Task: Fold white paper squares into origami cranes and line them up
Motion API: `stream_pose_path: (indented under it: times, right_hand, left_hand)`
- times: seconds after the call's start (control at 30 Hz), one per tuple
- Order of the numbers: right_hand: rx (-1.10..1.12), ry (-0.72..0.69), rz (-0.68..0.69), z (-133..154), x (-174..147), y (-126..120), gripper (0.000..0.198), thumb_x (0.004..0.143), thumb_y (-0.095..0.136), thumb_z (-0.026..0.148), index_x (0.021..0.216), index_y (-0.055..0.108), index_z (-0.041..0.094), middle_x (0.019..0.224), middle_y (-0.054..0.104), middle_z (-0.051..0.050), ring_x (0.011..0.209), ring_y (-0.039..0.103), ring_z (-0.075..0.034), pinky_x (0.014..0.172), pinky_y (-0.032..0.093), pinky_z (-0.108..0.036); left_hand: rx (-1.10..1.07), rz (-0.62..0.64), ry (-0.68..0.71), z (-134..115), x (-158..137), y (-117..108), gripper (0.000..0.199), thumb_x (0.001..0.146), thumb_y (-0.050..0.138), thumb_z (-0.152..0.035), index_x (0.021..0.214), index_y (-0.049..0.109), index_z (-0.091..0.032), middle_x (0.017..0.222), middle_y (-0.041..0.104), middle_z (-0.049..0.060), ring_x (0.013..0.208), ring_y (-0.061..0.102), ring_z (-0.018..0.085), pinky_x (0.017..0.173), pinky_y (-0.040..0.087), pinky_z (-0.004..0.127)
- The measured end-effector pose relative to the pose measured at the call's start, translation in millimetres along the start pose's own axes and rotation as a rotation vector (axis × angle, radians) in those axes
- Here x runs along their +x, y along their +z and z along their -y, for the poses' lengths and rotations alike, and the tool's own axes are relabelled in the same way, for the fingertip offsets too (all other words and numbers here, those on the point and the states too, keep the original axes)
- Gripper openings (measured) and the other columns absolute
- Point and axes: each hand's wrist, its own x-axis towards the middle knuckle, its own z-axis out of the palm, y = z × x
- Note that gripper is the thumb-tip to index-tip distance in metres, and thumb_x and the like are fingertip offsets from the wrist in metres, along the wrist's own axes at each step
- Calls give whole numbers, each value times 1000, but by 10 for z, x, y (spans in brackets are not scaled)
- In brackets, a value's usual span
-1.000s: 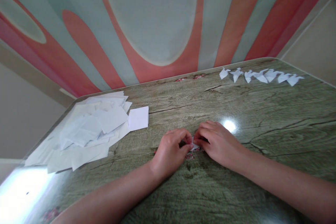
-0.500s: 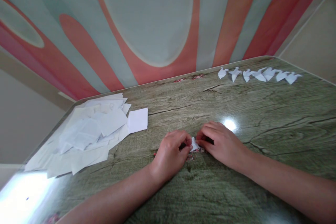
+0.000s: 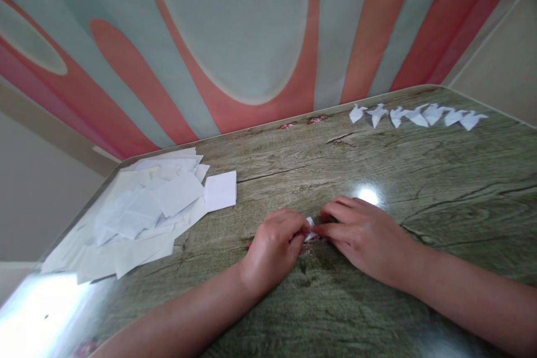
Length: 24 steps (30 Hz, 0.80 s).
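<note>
A small folded piece of white paper (image 3: 310,229) is between my hands, near the middle of the wood-grain table (image 3: 268,313). My left hand (image 3: 279,243) pinches its left side between thumb and fingers. From the right, my right hand (image 3: 361,232) reaches in with its fingers apart, and a fingertip touches the paper. My fingers cover part of the paper, so its full shape is hidden.
A loose heap of white paper sheets (image 3: 142,207) covers the table's left side. Beside it lies a neat square stack of paper (image 3: 220,190). Several folded white paper birds (image 3: 415,116) stand in a row at the back right, near the patterned wall (image 3: 268,89).
My right hand has loosened its pinch and its fingers have spread, one fingertip now on the paper. Less of the paper shows. My left hand keeps its hold in nearly the same place.
</note>
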Motion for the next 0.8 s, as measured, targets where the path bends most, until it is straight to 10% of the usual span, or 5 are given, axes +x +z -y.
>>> stream_pose_path:
  times: [0.47,0.8]
  right_hand:
    - [-16,40,-16,-40,1,14,19,90,54,18,93,71,27,90,59,-4,88,50,-21,74,42,-37]
    - [-41,-57,-3,-48,14,16,22,91,51,14,102,67,24,96,60,-6,95,50,-23,81,43,-40]
  left_hand:
    - [213,274,368,125,30,-318,37,90,45,-10,125,55,-18,129,60,9,129,46,23,103,42,44]
    - [121,271,380,229,71,-301,33,92,45,-11,122,58,-18,117,66,8,114,58,18,99,45,35]
